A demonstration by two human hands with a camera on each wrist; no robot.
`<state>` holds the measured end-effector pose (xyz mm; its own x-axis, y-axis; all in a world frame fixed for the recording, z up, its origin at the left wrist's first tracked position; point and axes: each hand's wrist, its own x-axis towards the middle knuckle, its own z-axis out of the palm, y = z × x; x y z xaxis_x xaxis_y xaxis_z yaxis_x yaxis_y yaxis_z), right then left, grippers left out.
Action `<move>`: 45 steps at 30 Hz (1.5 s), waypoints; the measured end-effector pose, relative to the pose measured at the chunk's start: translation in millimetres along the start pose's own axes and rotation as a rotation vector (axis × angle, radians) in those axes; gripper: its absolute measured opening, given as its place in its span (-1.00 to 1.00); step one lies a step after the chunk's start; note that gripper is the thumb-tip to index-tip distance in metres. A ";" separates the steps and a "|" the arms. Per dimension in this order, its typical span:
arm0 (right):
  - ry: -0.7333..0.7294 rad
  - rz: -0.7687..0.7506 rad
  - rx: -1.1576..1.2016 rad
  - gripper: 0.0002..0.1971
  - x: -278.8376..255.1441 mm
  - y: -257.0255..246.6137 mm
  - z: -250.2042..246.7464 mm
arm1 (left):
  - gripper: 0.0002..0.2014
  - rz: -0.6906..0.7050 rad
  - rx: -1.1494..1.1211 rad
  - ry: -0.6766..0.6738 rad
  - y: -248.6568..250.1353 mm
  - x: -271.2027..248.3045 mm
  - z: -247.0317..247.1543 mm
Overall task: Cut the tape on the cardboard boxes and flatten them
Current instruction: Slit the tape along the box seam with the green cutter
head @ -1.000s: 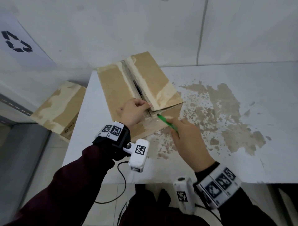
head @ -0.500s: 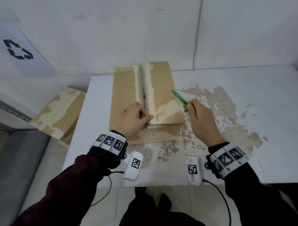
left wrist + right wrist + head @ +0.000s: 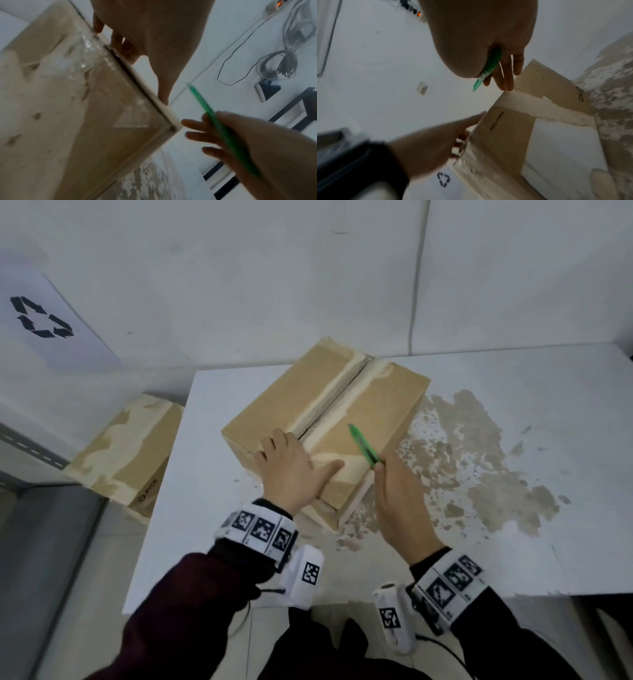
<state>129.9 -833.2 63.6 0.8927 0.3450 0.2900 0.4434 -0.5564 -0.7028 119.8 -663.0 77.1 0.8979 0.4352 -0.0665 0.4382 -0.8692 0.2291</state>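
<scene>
The green cutter's [image 3: 363, 448] rear end is buried in the right hand [image 3: 399, 501]; blur hides its blade.

Matt brown cardboard box [image 3: 363, 419] — glossy clear tape [image 3: 82, 56] — green plastic cutter [image 3: 363, 445].

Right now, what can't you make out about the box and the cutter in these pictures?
- Inside of the box: head view, flaps hide it.
- Green cutter blade, out or in: every view, too small or blurred.
- Left hand fingertips: head view, hidden over the box's edge.
- Print on the box: right wrist view, blurred.
</scene>
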 end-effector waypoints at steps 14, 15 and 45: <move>-0.100 0.325 -0.026 -0.71 88.8 62.5 -53.0 | 0.11 0.299 -0.102 -0.276 -92.4 58.6 -55.5; -0.118 0.341 -0.030 -0.70 83.0 60.6 -50.0 | 0.11 0.285 -0.099 -0.290 -90.4 60.8 -56.4; -0.317 0.113 -0.038 -0.74 21.8 39.5 -56.6 | -0.65 0.659 -0.112 0.151 11.5 9.9 17.6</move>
<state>171.5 -890.5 79.0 0.8694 0.4941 -0.0084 0.3515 -0.6304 -0.6922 134.4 -672.8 61.9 0.9564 -0.1415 0.2554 -0.2123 -0.9377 0.2752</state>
